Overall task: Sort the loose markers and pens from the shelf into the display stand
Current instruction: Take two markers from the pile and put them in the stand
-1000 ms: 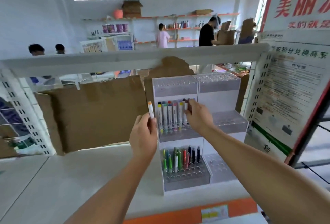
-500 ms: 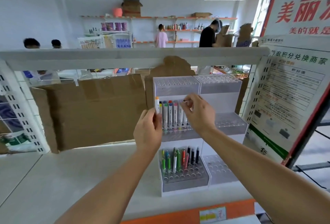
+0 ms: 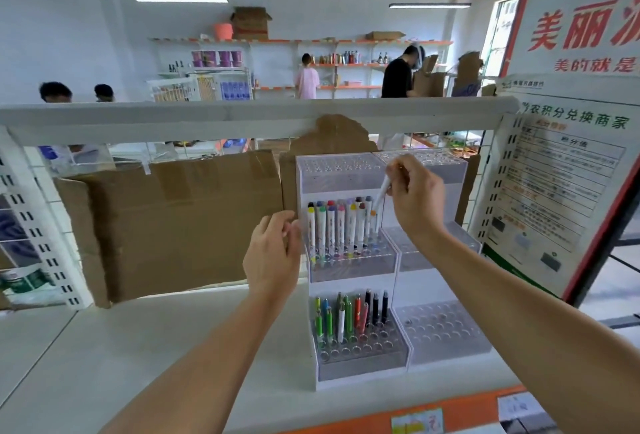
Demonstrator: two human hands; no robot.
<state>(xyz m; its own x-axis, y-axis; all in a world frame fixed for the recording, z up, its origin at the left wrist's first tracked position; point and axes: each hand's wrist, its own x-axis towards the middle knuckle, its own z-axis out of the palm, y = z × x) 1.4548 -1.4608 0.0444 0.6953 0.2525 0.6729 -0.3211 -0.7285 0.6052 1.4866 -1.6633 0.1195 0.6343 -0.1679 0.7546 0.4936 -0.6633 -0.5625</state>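
Head view: a white marker (image 3: pixel 380 199) is pinched in the curled fingers (image 3: pixel 398 180) of the right hand (image 3: pixel 417 201). It is held tilted, its long axis steep, with the lower tip aimed at the right end of the marker row (image 3: pixel 341 226) on the display stand (image 3: pixel 349 383) middle tier, just below. The left hand (image 3: pixel 273 253) is seen loosely curled beside the stand's left edge, holding nothing visible.

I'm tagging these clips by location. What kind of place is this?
Probably a small shop being stocked. A tiered display stand holds markers and pens, wall shelves behind carry bottles, and people are handling cardboard boxes.
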